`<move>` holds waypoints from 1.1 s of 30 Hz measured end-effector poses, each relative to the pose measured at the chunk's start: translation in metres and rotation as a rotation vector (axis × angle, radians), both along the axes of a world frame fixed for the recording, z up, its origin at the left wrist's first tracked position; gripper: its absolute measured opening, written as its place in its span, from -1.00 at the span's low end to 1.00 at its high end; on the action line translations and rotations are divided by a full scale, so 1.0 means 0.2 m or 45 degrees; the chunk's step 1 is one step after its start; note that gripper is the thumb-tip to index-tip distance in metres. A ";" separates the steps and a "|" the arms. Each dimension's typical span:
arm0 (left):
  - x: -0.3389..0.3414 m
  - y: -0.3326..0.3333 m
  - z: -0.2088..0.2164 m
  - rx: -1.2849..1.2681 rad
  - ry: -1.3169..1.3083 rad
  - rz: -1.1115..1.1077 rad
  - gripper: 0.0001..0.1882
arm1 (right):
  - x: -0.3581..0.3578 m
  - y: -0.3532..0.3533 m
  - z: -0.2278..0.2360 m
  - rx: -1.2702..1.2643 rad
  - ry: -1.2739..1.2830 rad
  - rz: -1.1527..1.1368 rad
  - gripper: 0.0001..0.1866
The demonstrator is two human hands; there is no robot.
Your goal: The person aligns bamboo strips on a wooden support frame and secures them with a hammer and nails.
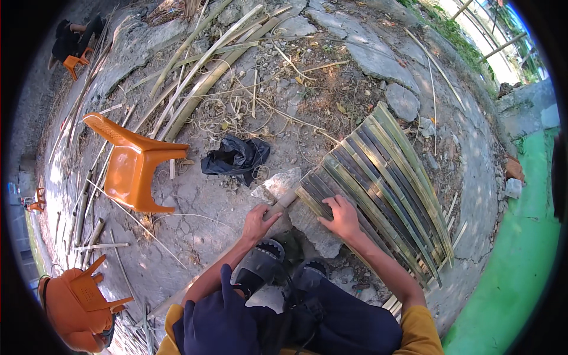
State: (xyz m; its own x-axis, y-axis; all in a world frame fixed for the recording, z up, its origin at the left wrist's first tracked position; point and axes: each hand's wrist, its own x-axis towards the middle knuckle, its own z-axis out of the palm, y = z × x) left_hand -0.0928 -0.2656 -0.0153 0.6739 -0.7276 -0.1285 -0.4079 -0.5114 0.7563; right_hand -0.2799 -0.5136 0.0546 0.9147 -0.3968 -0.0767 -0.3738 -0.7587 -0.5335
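A fan-shaped panel of split bamboo slats (378, 177), alternating dark and pale green, lies on the ground to my right. My right hand (342, 218) rests over its near left edge, fingers spread and thumb apart. To the left, my left hand (258, 222) is around a pale pole (285, 200), with thumb on one side and index finger on the other. The pole's end sticks out past the hand towards the panel's corner, beside a flat stone. My palm hides part of the pole, and its lower stretch passes behind my left forearm.
A crumpled black plastic bag (235, 157) lies ahead, with an orange plastic chair (126, 168) left of it. Long bamboo poles (204, 83) and thin strips litter the ground. A broken stone (278, 183) sits by the panel. At lower left is a person in orange (65, 305); another person sits far left.
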 end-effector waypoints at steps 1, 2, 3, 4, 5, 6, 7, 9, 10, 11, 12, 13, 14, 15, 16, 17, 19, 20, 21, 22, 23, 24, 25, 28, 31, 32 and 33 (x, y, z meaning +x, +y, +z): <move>0.00 0.01 0.00 -0.001 0.000 -0.017 -0.52 | -0.06 0.03 -0.03 -0.001 0.000 -0.017 -0.52; -0.02 -0.02 -0.01 -0.027 -0.005 -0.023 -0.53 | -0.12 0.04 -0.08 -0.032 -0.033 -0.066 -0.53; -0.01 -0.02 0.00 -0.045 -0.025 -0.020 -0.53 | -0.14 0.06 -0.12 -0.055 -0.082 -0.105 -0.54; -0.01 -0.02 0.00 -0.048 -0.034 -0.037 -0.53 | -0.15 0.10 -0.16 -0.093 -0.107 -0.114 -0.56; -0.01 -0.01 0.01 -0.047 -0.027 -0.024 -0.53 | -0.15 0.14 -0.16 -0.091 -0.113 -0.130 -0.56; -0.01 0.00 0.01 -0.045 -0.019 -0.009 -0.53 | -0.14 0.17 -0.16 -0.093 -0.137 -0.166 -0.56; -0.02 0.00 0.01 -0.043 -0.024 -0.023 -0.53 | -0.12 0.20 -0.16 -0.095 -0.159 -0.201 -0.55; -0.02 0.03 0.01 -0.030 -0.016 0.013 -0.53 | -0.11 0.24 -0.14 -0.059 -0.174 -0.269 -0.58; -0.01 0.04 0.00 -0.025 -0.022 0.007 -0.53 | -0.10 0.24 -0.14 -0.082 -0.213 -0.264 -0.59; -0.02 0.03 0.00 -0.040 -0.049 0.006 -0.53 | -0.11 0.23 -0.15 -0.109 -0.248 -0.260 -0.60; -0.02 0.02 0.00 -0.056 -0.076 0.006 -0.53 | -0.12 0.22 -0.17 -0.109 -0.249 -0.266 -0.60; -0.03 0.01 0.00 -0.056 -0.078 0.002 -0.53 | -0.12 0.21 -0.18 -0.109 -0.274 -0.229 -0.60; -0.03 0.01 0.00 -0.052 -0.082 -0.002 -0.53 | -0.11 0.20 -0.18 -0.110 -0.302 -0.189 -0.61; -0.03 0.01 0.00 -0.050 -0.087 -0.005 -0.53 | -0.10 0.20 -0.18 -0.111 -0.307 -0.190 -0.61; -0.03 0.01 0.00 -0.051 -0.092 -0.005 -0.53 | -0.08 0.20 -0.18 -0.110 -0.304 -0.170 -0.60; -0.02 0.01 0.00 -0.040 -0.089 -0.012 -0.53 | -0.07 0.20 -0.18 -0.107 -0.303 -0.151 -0.60; -0.02 0.03 0.00 -0.029 -0.091 -0.016 -0.53 | -0.05 0.20 -0.17 -0.094 -0.318 -0.131 -0.60; -0.02 0.02 0.01 -0.025 -0.078 -0.022 -0.54 | -0.05 0.19 -0.17 -0.087 -0.326 -0.116 -0.60; -0.03 0.02 0.01 -0.022 -0.063 -0.029 -0.54 | -0.05 0.19 -0.17 -0.093 -0.329 -0.117 -0.60; -0.03 0.01 0.02 -0.028 -0.065 -0.032 -0.54 | -0.06 0.20 -0.17 -0.097 -0.342 -0.133 -0.61; -0.03 0.00 0.01 -0.064 -0.054 -0.008 -0.55 | -0.06 0.21 -0.17 -0.100 -0.359 -0.143 -0.61; -0.04 0.00 0.00 -0.101 -0.041 0.014 -0.56 | -0.07 0.23 -0.17 -0.106 -0.364 -0.140 -0.61; -0.04 0.00 -0.01 -0.107 -0.046 0.015 -0.56 | -0.08 0.26 -0.18 -0.086 -0.360 -0.170 -0.63; -0.03 0.05 -0.05 -0.114 -0.087 -0.023 -0.57 | -0.06 0.28 -0.17 -0.055 -0.381 -0.223 -0.65; -0.03 0.02 -0.05 -0.096 -0.089 -0.042 -0.58 | -0.07 0.27 -0.16 -0.046 -0.396 -0.279 -0.67; -0.04 0.02 -0.05 -0.117 -0.089 -0.034 -0.58 | -0.08 0.28 -0.16 -0.037 -0.392 -0.295 -0.68; -0.04 0.02 -0.05 -0.137 -0.089 -0.026 -0.58 | -0.07 0.29 -0.15 -0.032 -0.388 -0.311 -0.68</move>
State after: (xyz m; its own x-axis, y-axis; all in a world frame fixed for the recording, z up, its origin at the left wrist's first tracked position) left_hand -0.1016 -0.2618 -0.0251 0.6636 -0.7481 -0.0024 -0.4710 -0.4203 0.7755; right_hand -0.2948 -0.4558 0.0237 0.7725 -0.6038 0.1965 -0.3722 -0.6813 -0.6303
